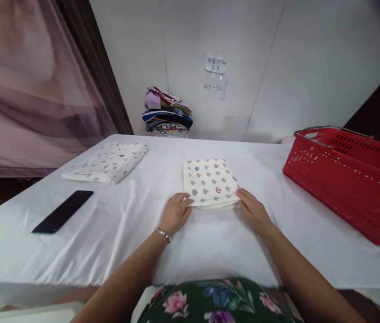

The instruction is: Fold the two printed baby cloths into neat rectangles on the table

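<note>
A folded white cloth (pixel 212 183) printed with small grey, red, green and blue mushrooms lies flat near the middle of the table. My left hand (pixel 175 211) pinches its near left corner, fingers closed on the edge. At the near right corner, my right hand (pixel 253 210) has its fingers closed on the same cloth. A silver bracelet (pixel 163 234) circles my left wrist. The undersides of the corners and some fingertips are hidden.
Another folded patterned cloth (pixel 109 162) lies at the far left, with a black phone (pixel 64 211) nearer me. A red basket (pixel 341 179) stands at the right. Behind the white-covered table (pixel 136 242) is a stack of folded fabrics (pixel 167 114) by the wall.
</note>
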### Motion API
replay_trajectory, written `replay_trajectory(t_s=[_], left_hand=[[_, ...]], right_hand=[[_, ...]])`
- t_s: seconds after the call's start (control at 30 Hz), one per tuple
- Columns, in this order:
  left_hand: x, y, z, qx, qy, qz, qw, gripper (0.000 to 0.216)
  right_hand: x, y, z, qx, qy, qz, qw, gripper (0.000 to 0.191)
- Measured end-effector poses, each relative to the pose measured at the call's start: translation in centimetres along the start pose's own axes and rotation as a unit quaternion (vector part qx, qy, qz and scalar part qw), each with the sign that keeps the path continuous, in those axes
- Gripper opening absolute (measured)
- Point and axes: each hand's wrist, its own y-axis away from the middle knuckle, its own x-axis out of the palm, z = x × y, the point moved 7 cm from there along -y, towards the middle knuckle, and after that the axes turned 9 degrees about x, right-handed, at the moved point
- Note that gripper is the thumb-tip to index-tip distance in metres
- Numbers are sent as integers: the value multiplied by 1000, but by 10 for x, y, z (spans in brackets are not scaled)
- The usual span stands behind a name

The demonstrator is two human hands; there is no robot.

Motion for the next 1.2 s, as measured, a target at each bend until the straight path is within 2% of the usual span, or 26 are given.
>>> replay_trajectory(t_s=[0.17,0.33,0.47,0.6,0.73,0.93,1.03,1.2], left_hand=[[-1,2,-2,-1,-2,0,1000,27],[-3,-1,-18,34,-6,-9,999,31],[2,-15,-35,57,9,19,998,35],[12,-33,-45,78,16,51,995,36],[20,-38,-44,82,12,39,996,31],[26,-28,-33,71,5,4,997,31],[28,-25,-32,75,1,11,997,31],[26,-24,-34,79,-31,24,996,37]], right_hand=[[8,-1,-3,17,31,44,998,42],[10,0,13,-33,69,40,996,45],[12,0,31,-60,73,55,994,43],[15,-2,34,-71,66,50,994,38],[19,-5,27,-73,64,28,995,35],[19,-3,31,-99,66,14,993,36],[20,-2,32,-108,71,22,991,36],[15,1,31,-121,62,-13,991,35]])
